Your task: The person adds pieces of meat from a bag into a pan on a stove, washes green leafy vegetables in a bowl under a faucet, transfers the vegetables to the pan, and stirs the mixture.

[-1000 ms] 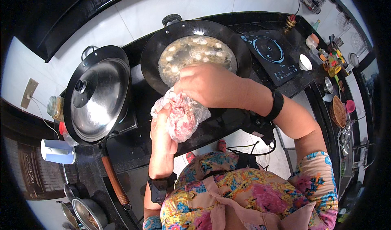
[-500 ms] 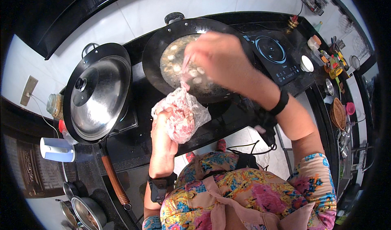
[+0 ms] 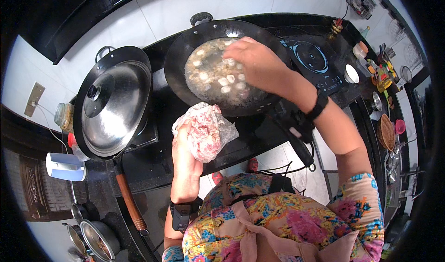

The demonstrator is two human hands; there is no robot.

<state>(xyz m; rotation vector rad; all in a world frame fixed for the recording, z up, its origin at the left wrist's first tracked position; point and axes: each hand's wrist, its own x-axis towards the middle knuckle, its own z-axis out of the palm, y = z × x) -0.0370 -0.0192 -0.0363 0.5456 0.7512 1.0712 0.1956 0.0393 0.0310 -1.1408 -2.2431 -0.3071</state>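
My left hand [image 3: 186,146], centre: cupped round a plastic bag [image 3: 225,130] of raw minced meat [image 3: 206,137]. My right hand [image 3: 262,67], upper centre: half-curled above the wok [image 3: 177,79], contents unclear; low drops, skin clear of broth [image 3: 208,60], seem best.

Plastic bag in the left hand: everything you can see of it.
The plastic bag is thin, clear and crumpled, bulging with pink-and-white, raw-looking minced meat. Its top, toward the wok, seems open, with pink meat showing at the edge; a loose fold of film flares out to the right. The left hand holds it from the left side, thumb pressed along it. It is held up on the person's side of the wok; its underside is hidden.
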